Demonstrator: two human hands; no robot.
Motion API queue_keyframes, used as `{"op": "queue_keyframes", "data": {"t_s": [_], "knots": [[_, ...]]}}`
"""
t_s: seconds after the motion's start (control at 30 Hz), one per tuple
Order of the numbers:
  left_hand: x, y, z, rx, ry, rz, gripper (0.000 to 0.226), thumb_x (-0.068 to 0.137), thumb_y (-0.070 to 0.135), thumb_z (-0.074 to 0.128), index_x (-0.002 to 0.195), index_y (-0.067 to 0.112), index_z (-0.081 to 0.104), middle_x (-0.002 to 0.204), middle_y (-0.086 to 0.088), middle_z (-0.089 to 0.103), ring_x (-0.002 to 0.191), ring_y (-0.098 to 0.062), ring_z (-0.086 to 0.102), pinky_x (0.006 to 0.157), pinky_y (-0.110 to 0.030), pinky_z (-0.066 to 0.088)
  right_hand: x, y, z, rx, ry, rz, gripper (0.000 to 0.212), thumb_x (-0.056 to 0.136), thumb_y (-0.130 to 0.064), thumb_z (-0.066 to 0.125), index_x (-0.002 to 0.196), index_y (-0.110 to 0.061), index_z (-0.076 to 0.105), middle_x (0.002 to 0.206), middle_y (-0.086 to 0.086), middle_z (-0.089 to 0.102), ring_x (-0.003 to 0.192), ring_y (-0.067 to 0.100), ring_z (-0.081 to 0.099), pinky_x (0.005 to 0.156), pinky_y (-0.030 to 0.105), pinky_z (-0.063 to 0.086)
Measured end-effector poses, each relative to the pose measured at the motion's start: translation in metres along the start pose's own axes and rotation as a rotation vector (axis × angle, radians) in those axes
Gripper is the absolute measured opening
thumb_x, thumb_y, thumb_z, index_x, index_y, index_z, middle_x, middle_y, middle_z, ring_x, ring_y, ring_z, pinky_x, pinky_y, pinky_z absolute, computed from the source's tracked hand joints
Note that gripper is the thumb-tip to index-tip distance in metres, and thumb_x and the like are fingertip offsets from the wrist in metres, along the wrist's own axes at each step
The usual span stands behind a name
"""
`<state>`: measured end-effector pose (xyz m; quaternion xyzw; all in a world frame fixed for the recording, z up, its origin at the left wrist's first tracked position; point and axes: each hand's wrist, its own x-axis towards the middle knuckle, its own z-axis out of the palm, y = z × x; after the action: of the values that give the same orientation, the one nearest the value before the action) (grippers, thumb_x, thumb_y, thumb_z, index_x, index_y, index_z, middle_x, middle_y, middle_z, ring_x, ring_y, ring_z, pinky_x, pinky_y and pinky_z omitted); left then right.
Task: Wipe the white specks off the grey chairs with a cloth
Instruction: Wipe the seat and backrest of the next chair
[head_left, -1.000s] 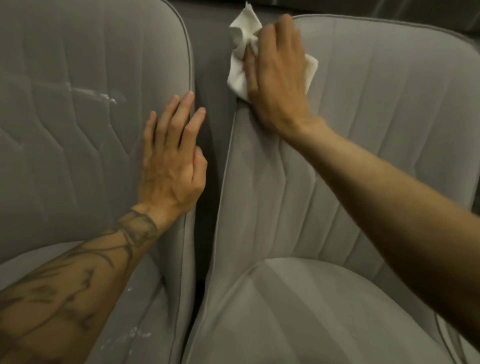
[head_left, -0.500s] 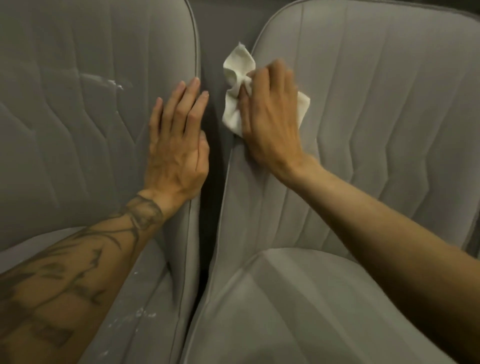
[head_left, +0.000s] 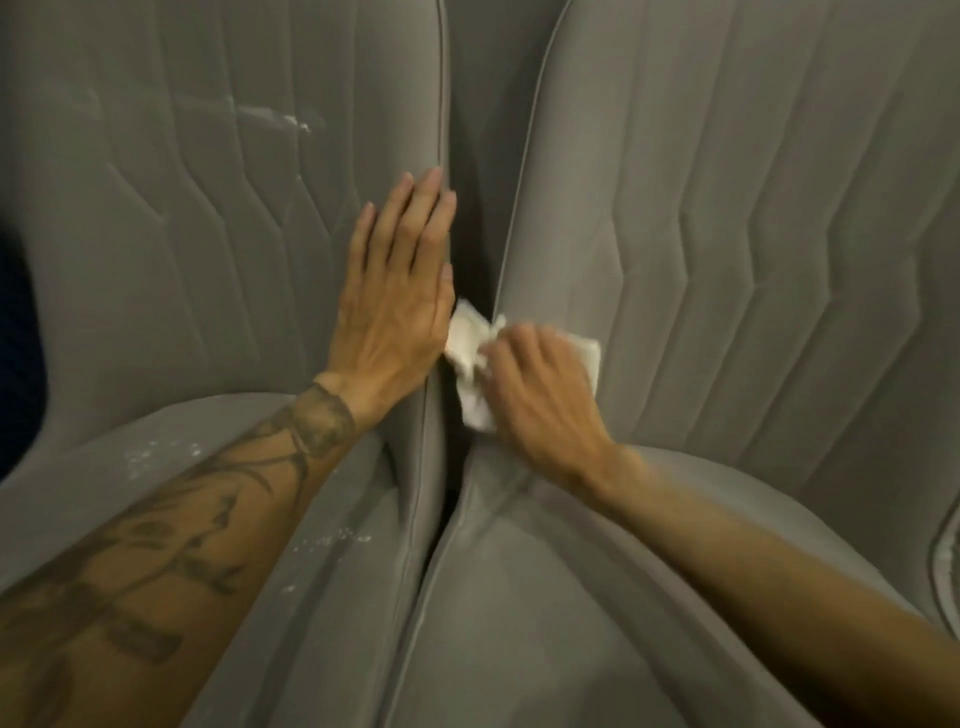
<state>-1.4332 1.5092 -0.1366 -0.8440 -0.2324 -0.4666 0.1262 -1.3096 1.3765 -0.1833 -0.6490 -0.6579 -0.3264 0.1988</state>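
Observation:
Two grey padded chairs stand side by side, the left chair and the right chair. My right hand grips a crumpled white cloth pressed low on the right chair's left edge, by the gap. My left hand lies flat with fingers together on the left chair's backrest edge. A white smear marks the left backrest. White specks dot the left seat, and more specks lie beside my tattooed forearm.
A narrow dark gap runs between the two chairs. A dark opening shows at the left edge. The right chair's seat cushion spreads below my right arm.
My right hand has dragged the cloth down the right chair's left edge, from near the top to just above the seat. My left hand has stayed on the left backrest.

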Motion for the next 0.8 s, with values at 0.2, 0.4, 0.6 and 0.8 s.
{"op": "queue_keyframes", "data": {"t_s": [0.2,0.4,0.6,0.8], "knots": [[-0.058,-0.002,-0.015,-0.031,-0.171,-0.051,0.066,0.105,0.021,0.045,0.165,0.009,0.021,0.174,-0.009,0.017,0.162,-0.024,0.015,0.131,-0.050,0.013,-0.036,-0.030,0.007,0.160,-0.233,0.047,0.029,0.105,-0.027,0.036,0.108,-0.008,0.058,0.115,0.016,0.054,0.094,0.030,0.047,0.087,0.043,0.040],[-0.096,0.001,-0.036,-0.055,-0.338,-0.086,0.072,0.101,0.019,0.052,0.165,0.010,0.022,0.173,-0.009,0.018,0.159,-0.024,0.023,0.130,-0.048,0.019,-0.082,-0.064,-0.012,0.479,-0.564,0.093,0.030,0.107,-0.035,0.027,0.101,-0.016,0.050,0.108,0.001,0.046,0.091,0.014,0.038,0.091,0.033,0.037],[-0.143,-0.016,-0.052,-0.144,-0.497,-0.081,0.069,0.102,0.020,0.054,0.165,0.013,0.025,0.172,-0.006,0.023,0.150,-0.024,0.036,0.126,-0.045,0.029,-0.087,-0.086,-0.024,0.492,-0.545,0.068,0.032,0.107,-0.033,0.032,0.094,-0.011,0.050,0.100,0.005,0.047,0.088,0.020,0.044,0.089,0.034,0.037],[-0.169,-0.050,-0.078,-0.185,-0.727,-0.099,0.055,0.109,0.037,0.043,0.160,0.020,0.038,0.167,-0.005,0.034,0.150,-0.024,0.037,0.123,-0.039,0.024,-0.080,-0.114,-0.019,0.307,-0.461,0.415,0.024,0.105,-0.023,0.038,0.091,-0.008,0.050,0.097,0.013,0.050,0.090,0.028,0.046,0.090,0.047,0.040]]}}
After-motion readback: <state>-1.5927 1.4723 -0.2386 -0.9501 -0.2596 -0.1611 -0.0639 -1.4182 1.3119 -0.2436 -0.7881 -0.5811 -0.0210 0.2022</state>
